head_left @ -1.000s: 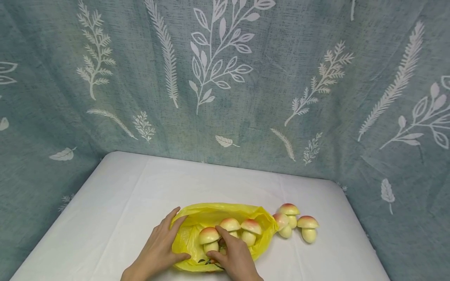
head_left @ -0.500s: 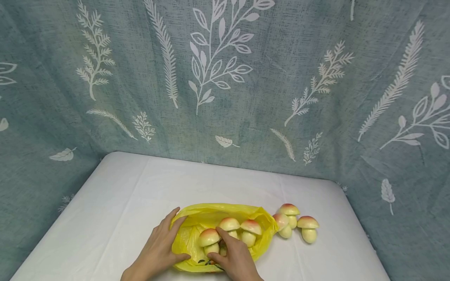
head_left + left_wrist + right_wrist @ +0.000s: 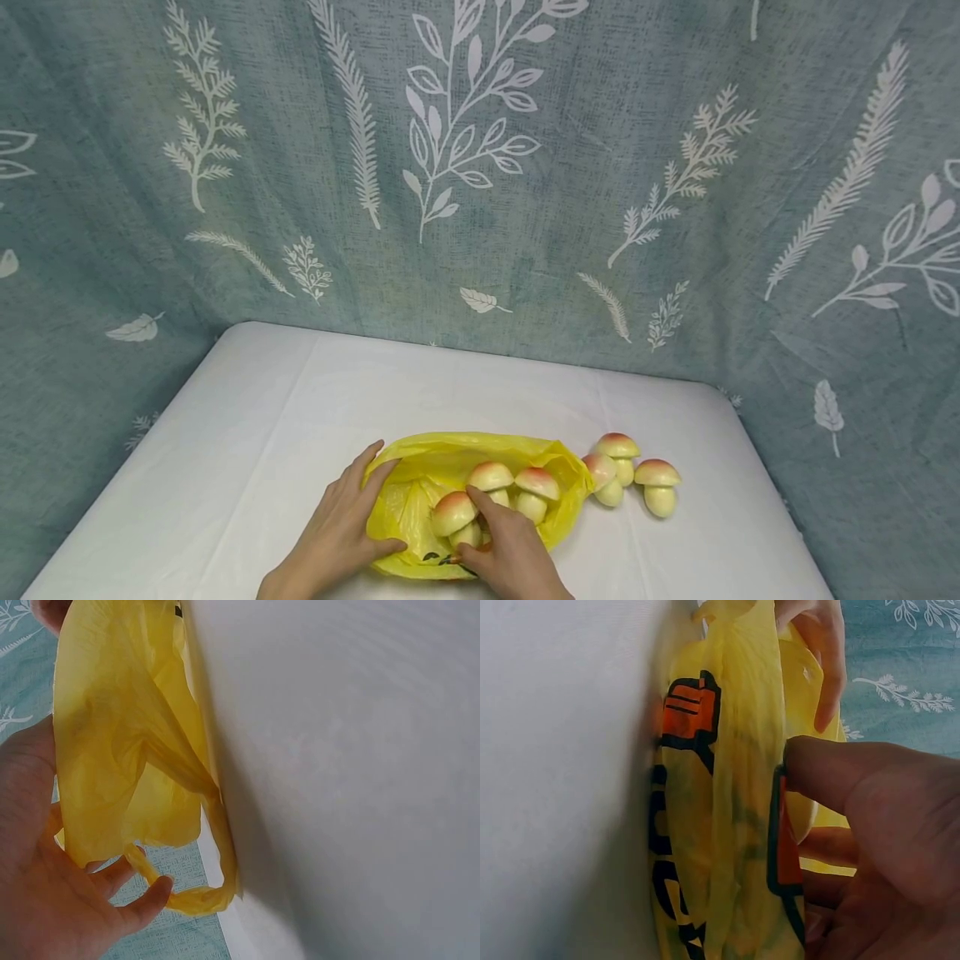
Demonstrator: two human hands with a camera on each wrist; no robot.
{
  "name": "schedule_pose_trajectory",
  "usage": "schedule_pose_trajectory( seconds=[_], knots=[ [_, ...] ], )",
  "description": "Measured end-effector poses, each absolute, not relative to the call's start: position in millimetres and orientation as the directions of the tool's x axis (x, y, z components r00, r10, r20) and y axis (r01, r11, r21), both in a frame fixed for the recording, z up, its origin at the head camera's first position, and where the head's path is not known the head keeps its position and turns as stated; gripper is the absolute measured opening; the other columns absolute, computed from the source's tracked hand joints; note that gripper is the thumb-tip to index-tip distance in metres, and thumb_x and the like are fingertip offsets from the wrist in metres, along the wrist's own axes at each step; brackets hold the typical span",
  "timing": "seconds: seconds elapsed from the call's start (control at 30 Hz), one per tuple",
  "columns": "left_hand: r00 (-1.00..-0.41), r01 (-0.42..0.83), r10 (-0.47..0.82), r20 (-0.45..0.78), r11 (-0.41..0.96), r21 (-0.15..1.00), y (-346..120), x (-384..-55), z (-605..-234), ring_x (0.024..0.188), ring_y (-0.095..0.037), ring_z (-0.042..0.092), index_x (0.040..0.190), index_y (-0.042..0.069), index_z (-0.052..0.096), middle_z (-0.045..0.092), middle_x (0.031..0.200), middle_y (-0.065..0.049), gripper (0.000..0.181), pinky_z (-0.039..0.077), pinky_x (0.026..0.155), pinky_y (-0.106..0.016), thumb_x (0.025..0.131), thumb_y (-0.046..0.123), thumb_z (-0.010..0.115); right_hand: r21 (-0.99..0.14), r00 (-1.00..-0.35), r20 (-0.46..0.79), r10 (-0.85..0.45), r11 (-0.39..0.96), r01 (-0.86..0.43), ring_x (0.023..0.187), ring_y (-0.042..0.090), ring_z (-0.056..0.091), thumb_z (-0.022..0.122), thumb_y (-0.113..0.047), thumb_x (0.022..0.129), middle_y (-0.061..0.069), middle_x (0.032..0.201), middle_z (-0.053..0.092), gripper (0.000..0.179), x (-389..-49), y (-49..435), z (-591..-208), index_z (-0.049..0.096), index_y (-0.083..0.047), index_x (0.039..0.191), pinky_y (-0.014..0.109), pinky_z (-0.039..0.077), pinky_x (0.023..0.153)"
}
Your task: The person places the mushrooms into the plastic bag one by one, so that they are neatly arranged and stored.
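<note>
On the white table a yellow plastic bag (image 3: 405, 500) lies with its mouth spread wide. My left hand (image 3: 336, 527) holds the bag's left side by the rim, its handle loop (image 3: 206, 898) hanging by the little finger in the left wrist view. Inside the bag my right hand (image 3: 512, 543) grips a toy mushroom (image 3: 453, 512) with a red-tinged cap and pale yellow stem, tilted to the left. Two similar mushrooms, one in the middle (image 3: 491, 475) and one farther right (image 3: 537, 482), are in the bag behind that hand. The bag's wall mostly hides the gripped mushroom in the right wrist view.
Three more mushrooms lie close together on the table right of the bag: a far one (image 3: 617, 446), one against the bag's edge (image 3: 603, 477) and one on the right (image 3: 657, 473). A green leaf-patterned curtain (image 3: 480, 217) stands behind the table (image 3: 420, 371).
The gripped mushroom has shifted a little right and toward me, and it tilts more to the left. My right hand has moved slightly right with it. The left hand has stayed put.
</note>
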State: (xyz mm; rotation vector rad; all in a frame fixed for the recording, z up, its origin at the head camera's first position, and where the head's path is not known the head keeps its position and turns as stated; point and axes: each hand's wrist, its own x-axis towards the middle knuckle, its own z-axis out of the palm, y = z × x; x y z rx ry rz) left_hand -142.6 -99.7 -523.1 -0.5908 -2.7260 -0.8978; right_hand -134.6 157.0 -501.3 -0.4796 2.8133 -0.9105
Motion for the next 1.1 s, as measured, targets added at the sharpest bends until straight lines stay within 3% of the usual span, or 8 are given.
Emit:
schedule_pose_trajectory(
  seconds=[0.43,0.8,1.0,1.1],
  knots=[
    [-0.899,0.433,0.309,0.31,0.735,0.522,-98.8,-144.4,-521.6,0.131,-0.038,0.043,0.143,0.011,0.048,0.028,0.157,-0.014,0.101,0.04,0.098,-0.06,0.059,0.041,0.095,-0.589,-0.933,-0.036,-0.357,0.762,-0.269,0.079,0.005,0.056,0.08,-0.03,0.082,0.001,0.111,0.07,0.069,-137.3,159.5,-502.9,0.053,-0.007,0.141,0.028,0.048,0.068],
    [-0.9,0.431,0.308,0.309,0.737,0.521,-98.4,-143.8,-520.0,0.13,-0.039,0.044,0.142,0.011,0.049,0.03,0.156,-0.016,0.101,0.04,0.097,-0.061,0.058,0.04,0.095,-0.582,-0.941,-0.012,-0.337,0.768,-0.267,0.085,0.006,0.059,0.078,-0.036,0.084,0.0,0.111,0.069,0.068,-133.9,161.5,-499.3,0.053,-0.009,0.142,0.03,0.051,0.071],
    [-0.893,0.443,0.312,0.325,0.736,0.511,-98.3,-143.2,-521.8,0.129,-0.039,0.044,0.142,0.011,0.049,0.03,0.155,-0.016,0.1,0.041,0.095,-0.061,0.058,0.04,0.096,-0.621,-0.958,0.085,-0.274,0.737,-0.266,0.055,0.002,0.046,0.076,-0.031,0.087,0.002,0.099,0.069,0.061,-128.4,172.0,-489.6,0.054,-0.013,0.141,0.023,0.042,0.053],
    [-0.896,0.439,0.31,0.319,0.733,0.52,-98.1,-143.0,-521.7,0.13,-0.039,0.044,0.142,0.01,0.049,0.03,0.156,-0.016,0.1,0.041,0.096,-0.061,0.058,0.04,0.096,-0.619,-0.966,0.14,-0.216,0.743,-0.256,0.05,0.0,0.039,0.076,-0.029,0.088,0.001,0.098,0.069,0.058,-125.3,181.7,-484.6,0.055,-0.016,0.14,0.021,0.039,0.049]
  ],
)
